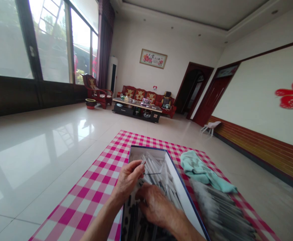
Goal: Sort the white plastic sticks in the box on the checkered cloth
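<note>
Left hand (128, 178) pinching thin dark rod (153, 173), fingertips pressing together above open box (180, 183); right hand (157, 202) reaching among dark pieces (133, 219), hidden grip leaving state unclear. Picking step seemingly running; next move calling for steering rod clear of translucent sleeves (150, 164).

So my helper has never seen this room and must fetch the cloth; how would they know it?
Start from the pink-and-white checked cover. On it, to the right of the long open box with a blue rim, lies the crumpled cloth. It is the soft, pale turquoise thing, unlike the bundle of long dark pieces on its near side.
</note>
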Demonstrator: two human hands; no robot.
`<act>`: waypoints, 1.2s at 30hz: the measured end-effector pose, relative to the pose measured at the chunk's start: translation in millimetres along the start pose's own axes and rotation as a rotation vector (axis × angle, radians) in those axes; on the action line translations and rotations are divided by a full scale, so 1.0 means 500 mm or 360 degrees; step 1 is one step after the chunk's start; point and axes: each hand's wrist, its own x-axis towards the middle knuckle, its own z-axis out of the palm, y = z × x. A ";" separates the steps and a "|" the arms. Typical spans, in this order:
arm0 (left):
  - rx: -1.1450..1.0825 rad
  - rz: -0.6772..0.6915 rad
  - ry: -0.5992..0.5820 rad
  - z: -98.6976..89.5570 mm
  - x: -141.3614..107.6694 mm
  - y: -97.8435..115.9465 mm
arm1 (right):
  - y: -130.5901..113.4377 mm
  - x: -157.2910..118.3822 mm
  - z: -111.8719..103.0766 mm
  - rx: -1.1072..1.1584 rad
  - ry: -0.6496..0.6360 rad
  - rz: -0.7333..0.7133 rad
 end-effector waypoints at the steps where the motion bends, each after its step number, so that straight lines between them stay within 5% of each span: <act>1: -0.0011 0.0003 -0.0001 0.000 0.000 0.000 | -0.006 0.005 0.004 -0.0055 -0.0015 -0.0021; 12: -0.0069 -0.0006 0.0009 0.006 -0.002 0.005 | -0.020 0.031 0.081 0.0009 -0.0055 -0.0058; 17: 0.0008 0.0004 0.0015 0.004 -0.002 0.007 | -0.003 0.011 0.033 0.0271 0.0064 -0.0011; 25: 0.0337 0.0186 -0.0290 0.003 -0.006 -0.013 | 0.042 -0.007 -0.071 0.1418 0.0955 0.0229; 36: 0.0588 0.0414 -0.0421 0.005 -0.006 -0.013 | 0.037 -0.007 -0.055 0.1719 0.0985 0.0163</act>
